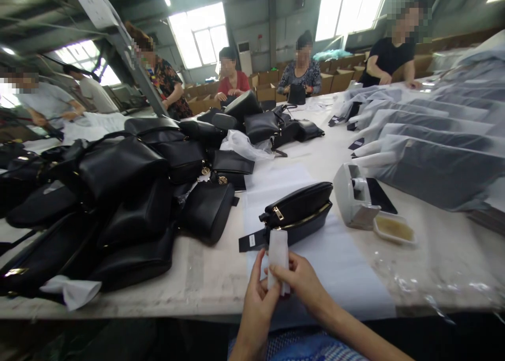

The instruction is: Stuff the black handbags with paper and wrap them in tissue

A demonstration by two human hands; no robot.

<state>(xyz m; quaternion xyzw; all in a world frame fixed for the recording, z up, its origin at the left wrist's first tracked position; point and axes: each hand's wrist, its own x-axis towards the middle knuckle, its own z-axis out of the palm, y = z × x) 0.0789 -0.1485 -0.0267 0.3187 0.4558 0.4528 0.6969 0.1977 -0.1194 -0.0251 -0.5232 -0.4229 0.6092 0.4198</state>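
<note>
Both my hands hold a small white folded paper strip (278, 253) upright near the table's front edge. My left hand (258, 298) pinches its lower left side, and my right hand (302, 279) grips its right side with fingers closed. Just beyond the strip lies a black zip pouch (300, 211) with a gold zipper, a black tag sticking out at its left end. The pouch rests on a white sheet (331, 261) spread over the table.
A heap of black bags (118, 192) fills the table's left side. A grey device (355, 195) and a small tray (394, 228) sit to the right, with bagged items (434, 140) stacked behind. Several people work along the far edge.
</note>
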